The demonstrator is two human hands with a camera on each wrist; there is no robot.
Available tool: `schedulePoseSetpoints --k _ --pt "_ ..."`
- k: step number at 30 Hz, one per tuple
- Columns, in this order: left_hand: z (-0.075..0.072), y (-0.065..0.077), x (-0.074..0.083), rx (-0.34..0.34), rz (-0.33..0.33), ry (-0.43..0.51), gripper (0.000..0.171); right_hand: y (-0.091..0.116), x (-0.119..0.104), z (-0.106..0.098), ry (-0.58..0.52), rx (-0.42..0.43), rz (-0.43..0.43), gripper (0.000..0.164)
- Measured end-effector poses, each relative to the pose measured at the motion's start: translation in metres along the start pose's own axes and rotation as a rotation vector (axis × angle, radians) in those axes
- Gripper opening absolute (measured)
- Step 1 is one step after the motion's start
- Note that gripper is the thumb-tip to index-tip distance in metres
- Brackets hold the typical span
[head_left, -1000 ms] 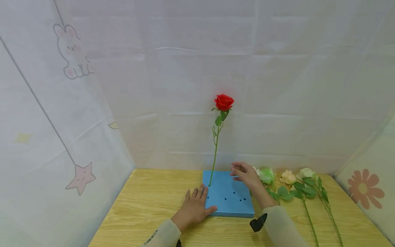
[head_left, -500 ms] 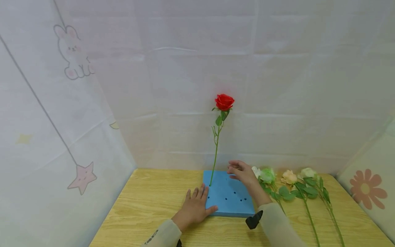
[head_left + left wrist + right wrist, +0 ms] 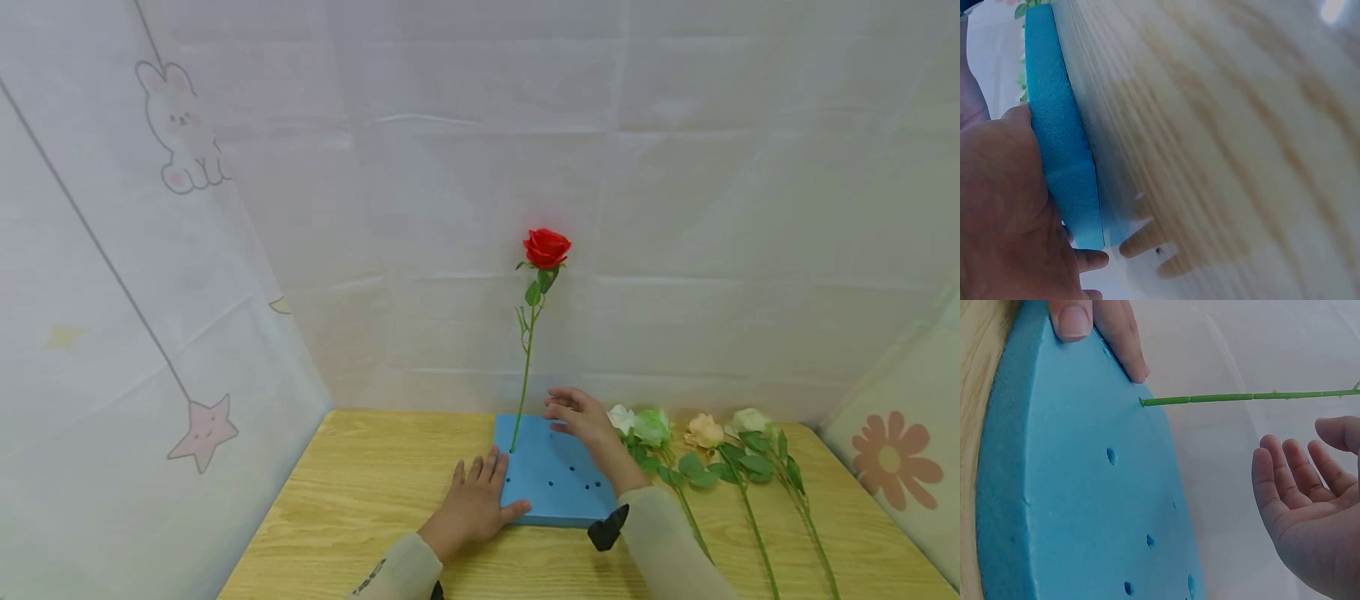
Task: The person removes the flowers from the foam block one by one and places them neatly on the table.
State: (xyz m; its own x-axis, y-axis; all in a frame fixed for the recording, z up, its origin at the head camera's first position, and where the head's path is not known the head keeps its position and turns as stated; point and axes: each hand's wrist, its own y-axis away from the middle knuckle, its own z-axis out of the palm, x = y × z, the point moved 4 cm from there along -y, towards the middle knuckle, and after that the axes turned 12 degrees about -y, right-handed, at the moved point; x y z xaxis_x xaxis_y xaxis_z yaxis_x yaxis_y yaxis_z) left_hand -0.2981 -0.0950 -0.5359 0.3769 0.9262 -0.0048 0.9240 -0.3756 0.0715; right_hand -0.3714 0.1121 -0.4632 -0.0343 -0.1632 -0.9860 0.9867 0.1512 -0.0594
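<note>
A blue foam board (image 3: 555,500) with several small holes lies on the wooden table. One red artificial rose (image 3: 547,249) stands in a hole near its left side, leaning slightly right; the right wrist view shows its green stem (image 3: 1222,397) entering the foam. My left hand (image 3: 476,504) rests at the board's left edge, fingers spread, thumb over the front corner. In the left wrist view that hand (image 3: 1004,194) lies along the board's side (image 3: 1063,125). Over the back of the board hovers my right hand (image 3: 585,421), fingers loosely bent, holding nothing, apart from the stem.
To the right, several artificial flowers lie on the table: a white one (image 3: 621,418), a green one (image 3: 651,427), a peach one (image 3: 704,431) and a cream one (image 3: 750,421), stems toward the front. A white printed cloth (image 3: 435,208) hangs behind the table.
My right hand has moved a little left over the board, toward the rose stem. The left hand, board and rose hold their places.
</note>
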Motion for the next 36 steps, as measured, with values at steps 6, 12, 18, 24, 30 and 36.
schedulePoseSetpoints --k 6,12,18,24,30,36 --pt "0.001 0.0 -0.001 0.001 0.0 -0.002 0.098 -0.001 -0.001 0.005 -0.01 -0.013 0.001 0.045" --pt "0.001 0.0 -0.001 0.0 -0.007 0.007 0.098 -0.005 0.0 0.011 -0.015 -0.034 0.0 0.047" --pt "0.0 0.001 -0.001 -0.001 -0.011 -0.004 0.098 -0.007 0.001 0.019 -0.011 -0.044 0.01 0.049" --pt "-0.002 0.002 0.0 -0.003 -0.009 0.001 0.098 -0.009 0.001 0.023 -0.02 -0.049 0.006 0.05" --pt "0.001 0.0 -0.001 -0.001 -0.003 -0.001 0.098 -0.013 0.003 0.027 -0.047 -0.053 0.004 0.045" --pt "0.002 0.0 -0.001 0.001 0.001 0.008 0.099 -0.015 0.005 0.032 -0.065 -0.055 0.003 0.043"
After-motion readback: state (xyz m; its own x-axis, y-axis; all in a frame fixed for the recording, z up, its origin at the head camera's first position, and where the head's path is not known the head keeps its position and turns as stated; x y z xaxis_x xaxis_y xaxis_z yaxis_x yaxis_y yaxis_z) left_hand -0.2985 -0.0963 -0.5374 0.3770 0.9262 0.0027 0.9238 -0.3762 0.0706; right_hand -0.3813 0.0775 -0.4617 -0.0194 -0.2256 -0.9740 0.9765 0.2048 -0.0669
